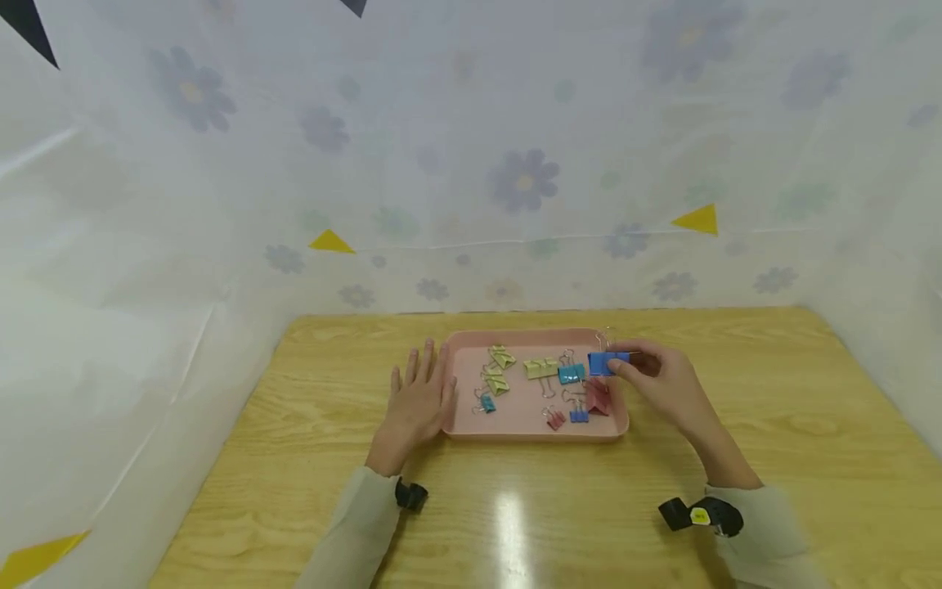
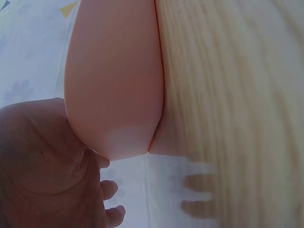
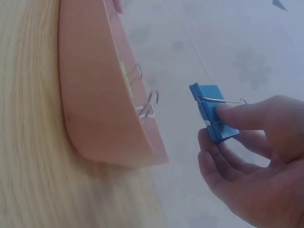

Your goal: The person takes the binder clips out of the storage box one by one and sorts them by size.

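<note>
My right hand (image 1: 666,383) pinches a large blue binder clip (image 1: 607,363) between thumb and fingers, over the right end of a pink tray (image 1: 515,429). In the right wrist view the blue binder clip (image 3: 213,111) is held up beside the tray wall (image 3: 95,95), one wire handle along the thumb. At the tray's left end my left hand (image 1: 418,405) rests with fingers straight, its thumb at the rim. The left wrist view shows that hand (image 2: 47,161) against the tray's end wall (image 2: 116,85).
Inside the tray lie several smaller binder clips: yellow-green ones (image 1: 541,369), teal ones (image 1: 571,374), a small blue one (image 1: 580,416) and pink ones (image 1: 598,398). The tray stands on a wooden table (image 1: 294,491), with a flowered curtain (image 1: 456,164) behind its far edge.
</note>
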A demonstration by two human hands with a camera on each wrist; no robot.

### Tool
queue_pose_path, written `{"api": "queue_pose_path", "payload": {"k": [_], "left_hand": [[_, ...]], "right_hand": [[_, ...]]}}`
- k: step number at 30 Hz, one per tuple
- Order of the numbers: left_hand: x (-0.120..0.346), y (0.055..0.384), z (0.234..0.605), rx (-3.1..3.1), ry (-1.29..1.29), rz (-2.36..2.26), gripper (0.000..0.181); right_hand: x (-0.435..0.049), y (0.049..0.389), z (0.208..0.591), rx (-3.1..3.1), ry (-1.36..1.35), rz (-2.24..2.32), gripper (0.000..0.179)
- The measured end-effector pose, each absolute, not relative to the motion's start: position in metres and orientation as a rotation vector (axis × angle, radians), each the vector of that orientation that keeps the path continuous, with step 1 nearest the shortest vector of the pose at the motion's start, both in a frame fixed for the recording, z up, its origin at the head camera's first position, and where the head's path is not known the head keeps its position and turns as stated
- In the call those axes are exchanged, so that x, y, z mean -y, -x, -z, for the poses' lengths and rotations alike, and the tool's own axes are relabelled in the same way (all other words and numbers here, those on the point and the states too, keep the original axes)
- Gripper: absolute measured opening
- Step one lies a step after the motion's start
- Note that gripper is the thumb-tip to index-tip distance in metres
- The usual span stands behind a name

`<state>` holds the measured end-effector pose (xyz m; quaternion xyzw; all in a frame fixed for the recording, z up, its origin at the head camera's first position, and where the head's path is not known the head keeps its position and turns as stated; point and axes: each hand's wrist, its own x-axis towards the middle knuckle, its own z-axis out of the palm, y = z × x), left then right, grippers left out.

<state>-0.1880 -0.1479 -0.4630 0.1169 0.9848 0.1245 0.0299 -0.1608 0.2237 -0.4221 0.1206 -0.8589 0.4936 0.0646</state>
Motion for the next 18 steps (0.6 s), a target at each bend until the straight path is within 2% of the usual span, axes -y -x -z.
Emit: {"api": "queue_pose_path", "payload": {"k": [18], "left_hand": [[0.146,0.188,0.455,-3.01,-0.336,-0.355,0.064]], "right_hand": [[-0.283,0.166,0.448,2.597,-0.201,-1.414,0.034]]}}
